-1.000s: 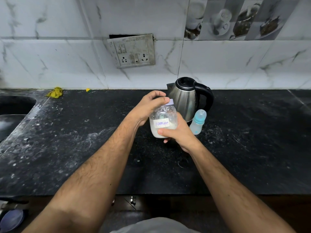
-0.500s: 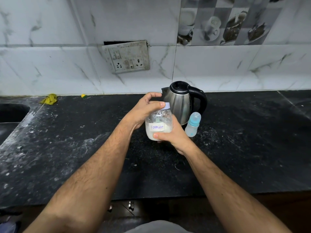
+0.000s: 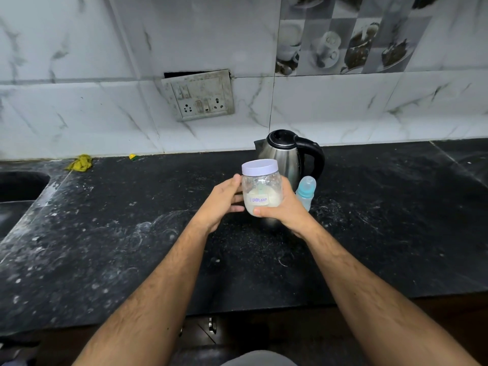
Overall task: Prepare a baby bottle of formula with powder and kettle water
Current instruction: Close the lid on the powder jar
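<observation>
Black stone countertop [image 3: 105, 247], dusted with pale smears, fills the middle of the frame below a white marble-tiled wall [image 3: 79, 62] that carries a grimy switch-and-socket plate [image 3: 198, 95] just above centre. At the far left edge a dark sink [image 3: 15, 186] cuts into the counter, with a crumpled yellow scrap [image 3: 79, 163] near its back corner. Right of centre stands a steel electric kettle [image 3: 286, 157] with a black handle, and touching or just beside its lower right is a small blue baby bottle [image 3: 305, 192], teat on, upright and within easy reach for filling. In front of the kettle the right hand [image 3: 284, 210] wraps the lower body of a clear formula jar [image 3: 261, 190], lifted off the counter, thumb across the front under the label, probably to steady it. The left hand [image 3: 220, 204] sits against the jar's left side with fingers loosely curled, only the thumb tip plainly touching (a supporting hold rather than a grip, I judge). Pale lilac lid [image 3: 260, 167] is on; cream powder fills roughly the lower half, behind a white handwritten label [image 3: 259, 199].
</observation>
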Available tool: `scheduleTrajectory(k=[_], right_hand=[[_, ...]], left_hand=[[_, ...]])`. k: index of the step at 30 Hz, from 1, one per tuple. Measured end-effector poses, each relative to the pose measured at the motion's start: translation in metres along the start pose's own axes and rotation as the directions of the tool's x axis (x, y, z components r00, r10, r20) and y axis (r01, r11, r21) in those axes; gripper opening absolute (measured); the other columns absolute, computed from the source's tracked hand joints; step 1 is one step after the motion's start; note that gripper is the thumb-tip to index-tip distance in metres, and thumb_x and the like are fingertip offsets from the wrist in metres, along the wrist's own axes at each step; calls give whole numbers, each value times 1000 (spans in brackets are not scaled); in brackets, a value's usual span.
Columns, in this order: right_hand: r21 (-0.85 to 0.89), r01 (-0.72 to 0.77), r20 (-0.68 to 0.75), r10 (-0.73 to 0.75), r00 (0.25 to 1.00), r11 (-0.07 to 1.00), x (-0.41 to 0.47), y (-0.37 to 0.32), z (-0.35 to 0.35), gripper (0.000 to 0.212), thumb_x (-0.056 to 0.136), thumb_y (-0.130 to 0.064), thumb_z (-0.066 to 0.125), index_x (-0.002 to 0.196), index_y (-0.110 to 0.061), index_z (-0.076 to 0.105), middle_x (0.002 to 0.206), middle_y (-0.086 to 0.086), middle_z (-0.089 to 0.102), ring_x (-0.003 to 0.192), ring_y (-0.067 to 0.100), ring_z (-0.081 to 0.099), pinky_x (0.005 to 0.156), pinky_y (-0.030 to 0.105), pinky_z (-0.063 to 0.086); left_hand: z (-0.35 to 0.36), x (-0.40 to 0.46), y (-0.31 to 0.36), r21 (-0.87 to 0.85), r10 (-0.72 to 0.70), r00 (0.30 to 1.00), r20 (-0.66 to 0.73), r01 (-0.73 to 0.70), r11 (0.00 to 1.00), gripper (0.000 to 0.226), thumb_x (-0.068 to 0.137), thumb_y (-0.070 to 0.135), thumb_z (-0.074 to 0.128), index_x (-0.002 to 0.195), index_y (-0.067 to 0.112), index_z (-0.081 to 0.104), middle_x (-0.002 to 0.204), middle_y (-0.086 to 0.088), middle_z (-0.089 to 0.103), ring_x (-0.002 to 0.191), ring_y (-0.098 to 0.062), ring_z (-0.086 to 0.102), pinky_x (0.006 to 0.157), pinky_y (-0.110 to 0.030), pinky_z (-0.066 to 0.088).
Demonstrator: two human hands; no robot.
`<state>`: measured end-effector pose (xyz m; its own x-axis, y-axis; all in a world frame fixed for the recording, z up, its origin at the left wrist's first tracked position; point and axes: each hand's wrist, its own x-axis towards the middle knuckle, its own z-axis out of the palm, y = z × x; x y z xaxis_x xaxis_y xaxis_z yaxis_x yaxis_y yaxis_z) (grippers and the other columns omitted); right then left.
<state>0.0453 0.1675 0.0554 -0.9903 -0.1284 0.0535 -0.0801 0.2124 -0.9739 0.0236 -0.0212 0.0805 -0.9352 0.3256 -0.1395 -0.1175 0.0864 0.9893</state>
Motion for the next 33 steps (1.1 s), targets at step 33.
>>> scheduleTrajectory(k=[33], right_hand=[[-137, -230, -37, 227, 973, 964, 20, 82, -20, 88, 69, 5, 83, 146, -12, 45, 120, 1, 63, 105, 16, 65, 93, 30, 54]], left_hand=[[14, 34, -73, 9, -244, 968, -56, 244, 970, 47, 95, 24, 65, 140, 30, 52, 123, 4, 70, 118, -14, 63, 95, -43, 56]])
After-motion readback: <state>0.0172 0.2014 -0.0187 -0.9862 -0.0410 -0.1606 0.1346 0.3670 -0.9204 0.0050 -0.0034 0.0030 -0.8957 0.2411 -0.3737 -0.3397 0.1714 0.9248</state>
